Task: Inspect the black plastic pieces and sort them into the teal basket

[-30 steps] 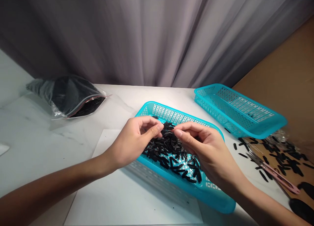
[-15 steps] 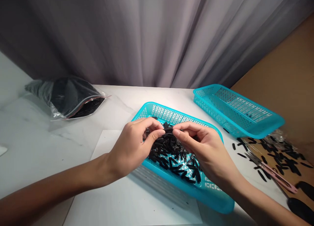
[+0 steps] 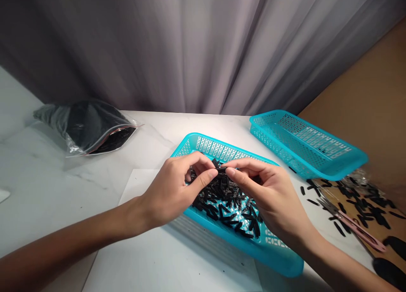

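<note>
Between the thumb and fingertips of my left hand (image 3: pixel 177 184) is one end of a small, narrow black piece (image 3: pixel 222 170). My right hand (image 3: pixel 269 186) pinches the other end, so both hands hold it level, close together. Directly beneath is a turquoise perforated plastic basket (image 3: pixel 279 262), with a heap of similar black pieces (image 3: pixel 218 195) inside. Part of the heap and the basket's far rim are hidden behind my hands. The fingertips cover most of the held piece, and its exact kind is too small to tell.
A second turquoise basket (image 3: pixel 336 173) stands at the back right. Beside it lie loose black pieces (image 3: pixel 364 207) and a pink-handled metal tool (image 3: pixel 361 233). An unzipped clear bag (image 3: pixel 89 125) of black contents rests at left. White sheet (image 3: pixel 165 258) lies under the front basket.
My fingertips have shifted slightly to the right with the black piece, and it shows at a different angle. Both hands still pinch it; the baskets and bag stay put.
</note>
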{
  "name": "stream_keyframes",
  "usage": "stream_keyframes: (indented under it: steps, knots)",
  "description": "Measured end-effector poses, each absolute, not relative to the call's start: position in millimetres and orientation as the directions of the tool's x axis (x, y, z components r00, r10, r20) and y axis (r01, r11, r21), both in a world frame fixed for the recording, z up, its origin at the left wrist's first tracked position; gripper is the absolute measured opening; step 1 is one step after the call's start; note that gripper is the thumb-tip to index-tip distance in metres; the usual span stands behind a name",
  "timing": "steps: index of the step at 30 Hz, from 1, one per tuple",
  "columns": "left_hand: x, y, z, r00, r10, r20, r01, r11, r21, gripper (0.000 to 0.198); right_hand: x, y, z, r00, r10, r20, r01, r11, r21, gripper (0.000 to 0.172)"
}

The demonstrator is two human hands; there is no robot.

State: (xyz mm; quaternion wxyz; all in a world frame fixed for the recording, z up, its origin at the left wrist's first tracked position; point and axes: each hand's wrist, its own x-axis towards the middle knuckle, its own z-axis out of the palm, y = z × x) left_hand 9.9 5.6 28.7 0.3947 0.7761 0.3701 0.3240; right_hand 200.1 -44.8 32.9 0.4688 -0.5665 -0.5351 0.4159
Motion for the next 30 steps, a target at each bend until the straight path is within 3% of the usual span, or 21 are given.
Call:
stream_keyframes:
  steps: [6,11,15,20,30]
  knots:
    - [8,11,31,0.61,0.791,-0.047,0.209,-0.104,0.972,0.039,196,-52,36,0.098,0.969,0.229,0.419,0.168,-0.892,0.011]
    - [7,16,28,0.676,0.724,-0.139,0.155,0.044,0.987,0.034,195,-55,34,0.015,0.904,0.427,0.558,0.347,-0.754,0.009]
    - [6,17,28,0.674,0.724,-0.146,0.121,0.086,0.989,0.029,195,-53,31,-0.027,0.88,0.474,0.592,0.396,-0.702,0.011]
    - [6,17,28,0.625,0.77,-0.124,0.136,0.048,0.989,0.029,197,-51,28,-0.026,0.904,0.426,0.551,0.369,-0.748,0.01]
    - [8,7,31,0.462,0.876,0.139,0.281,-0.293,0.914,0.026,196,-47,30,-0.008,0.989,0.147,0.404,0.138,-0.904,0.018]
